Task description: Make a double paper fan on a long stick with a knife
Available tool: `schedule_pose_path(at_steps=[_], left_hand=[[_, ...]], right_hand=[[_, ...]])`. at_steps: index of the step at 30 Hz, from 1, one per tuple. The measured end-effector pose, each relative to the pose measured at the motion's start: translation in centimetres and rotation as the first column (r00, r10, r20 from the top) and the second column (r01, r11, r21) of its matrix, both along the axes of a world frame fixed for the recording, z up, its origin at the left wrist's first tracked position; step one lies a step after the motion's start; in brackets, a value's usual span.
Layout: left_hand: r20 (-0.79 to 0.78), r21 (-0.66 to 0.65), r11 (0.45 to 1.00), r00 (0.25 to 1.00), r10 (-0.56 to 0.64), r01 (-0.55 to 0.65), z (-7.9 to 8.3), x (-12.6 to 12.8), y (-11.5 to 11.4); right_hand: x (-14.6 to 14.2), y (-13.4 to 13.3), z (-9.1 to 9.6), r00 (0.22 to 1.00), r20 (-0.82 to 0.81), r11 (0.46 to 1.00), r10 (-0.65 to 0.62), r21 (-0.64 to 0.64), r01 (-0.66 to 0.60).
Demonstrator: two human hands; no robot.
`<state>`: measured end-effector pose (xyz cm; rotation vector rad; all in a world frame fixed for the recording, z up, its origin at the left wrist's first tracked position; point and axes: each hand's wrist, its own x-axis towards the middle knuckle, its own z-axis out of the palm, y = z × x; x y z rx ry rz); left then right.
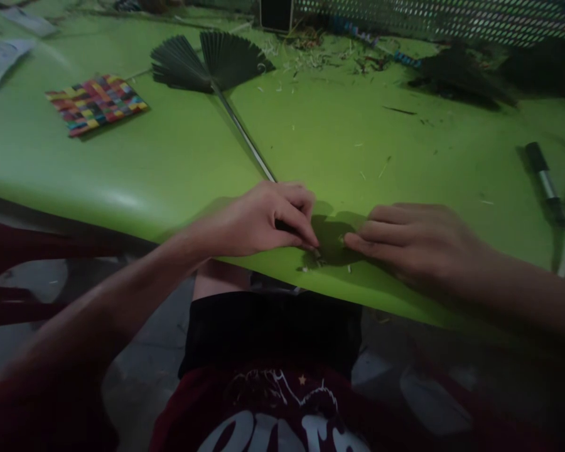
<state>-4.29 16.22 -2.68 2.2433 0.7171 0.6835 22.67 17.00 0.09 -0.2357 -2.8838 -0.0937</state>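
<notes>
My left hand (282, 216) is closed near the table's front edge, thumb and finger pinched on the stalk (245, 133) of a dark pleated fan-shaped leaf (235, 59). The stalk runs under this hand, and a short end (317, 253) pokes out at the fingertips. Opposite, my right hand (412, 242) rests low over the table with its fingers pressed together. A tiny pale bit (341, 238) shows at its fingertip; whatever else it may hold is hidden. Small pale scraps (349, 269) lie on the table between and below the hands.
A multicoloured woven square (96, 105) lies on the green table (169, 157) at left, papers (2, 59) beyond it. Shavings (311, 59) litter the back near a perforated screen (428, 22). Dark leaf-like pieces (456, 75) lie back right, a black marker (545, 179) at right.
</notes>
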Motion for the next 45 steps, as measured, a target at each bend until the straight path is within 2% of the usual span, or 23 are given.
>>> schedule_pose_path(at_steps=[14,17,21,24,28,31,37,40,43,45], left_hand=[[0.021,-0.025,0.999,0.999,-0.041,0.042,-0.1,-0.2,0.2],[0.009,-0.022,0.999,0.999,-0.044,0.044,-0.1,-0.3,0.2],[-0.032,0.026,0.999,0.999,-0.024,0.025,0.0,-0.3,0.0],[-0.051,0.045,0.998,0.998,-0.046,0.048,0.2,-0.2,0.0],[-0.113,0.106,0.99,0.99,-0.081,0.093,0.2,-0.1,0.0],[-0.126,0.15,0.984,0.989,-0.079,0.098,0.2,-0.1,-0.1],[-0.22,0.272,0.961,0.975,0.006,0.056,0.4,1.2,0.1],[-0.298,0.277,0.96,0.953,0.053,0.033,0.7,2.4,0.9],[-0.303,0.266,0.961,0.953,0.005,0.08,0.9,3.4,1.7],[-0.288,0.272,0.953,0.956,-0.051,0.133,0.8,3.7,1.9]], right_hand=[[1.6,1.4,-0.1,1.0,-0.019,0.998,-0.005,-0.062,0.004],[2.1,1.7,-0.5,0.998,-0.035,0.998,-0.043,-0.037,0.042],[2.3,1.8,-1.1,0.997,-0.082,0.999,-0.001,0.038,0.004],[2.3,1.8,-1.1,0.996,-0.093,1.0,0.003,0.026,-0.001],[2.5,1.5,-0.4,0.992,-0.097,0.997,-0.079,0.002,0.079],[2.9,1.4,0.0,0.97,-0.144,0.981,-0.194,-0.016,0.194],[3.5,2.3,1.0,0.842,-0.216,0.857,-0.494,0.043,0.513],[4.5,2.0,1.9,0.746,-0.208,0.755,-0.632,0.052,0.654],[5.9,0.6,2.0,0.659,-0.14,0.663,-0.739,0.02,0.748],[6.6,-0.7,1.3,0.606,-0.091,0.61,-0.791,-0.033,0.792]])
